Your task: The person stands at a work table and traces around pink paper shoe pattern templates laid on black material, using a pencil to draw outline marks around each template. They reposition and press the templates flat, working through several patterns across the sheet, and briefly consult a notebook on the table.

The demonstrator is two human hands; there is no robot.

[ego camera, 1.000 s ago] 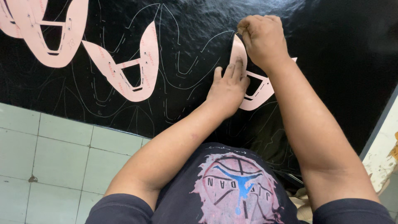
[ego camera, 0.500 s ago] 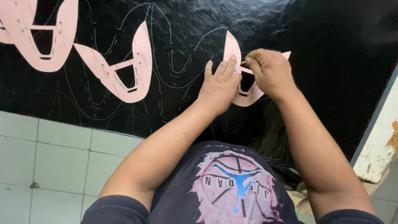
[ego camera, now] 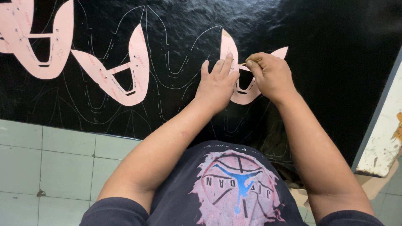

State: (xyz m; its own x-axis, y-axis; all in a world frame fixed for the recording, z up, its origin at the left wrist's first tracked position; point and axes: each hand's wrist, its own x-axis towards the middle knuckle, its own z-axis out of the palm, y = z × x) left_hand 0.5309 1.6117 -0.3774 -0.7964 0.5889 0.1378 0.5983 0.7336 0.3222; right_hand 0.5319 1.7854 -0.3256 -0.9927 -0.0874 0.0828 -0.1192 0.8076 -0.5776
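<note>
A pink card pattern piece [ego camera: 228, 47] lies on a black leather sheet [ego camera: 326, 50]. My left hand [ego camera: 216, 83] presses flat on the pattern's left side, fingers spread. My right hand [ego camera: 270, 75] grips a thin marking pen [ego camera: 250, 62] between thumb and fingers, its tip on the pattern's crossbar. Both hands cover most of the pattern's middle.
Two more pink patterns lie to the left, one in the middle [ego camera: 121, 73] and one at the far left [ego camera: 37, 42]. White traced outlines cover the leather. A tiled floor [ego camera: 54, 163] shows below the sheet, and a worn white bench edge [ego camera: 383, 138] stands at the right.
My right hand came down from the pattern's top tip to its crossbar. The view shifted, so the patterns sit further left and lower. My left hand kept pressing the pattern.
</note>
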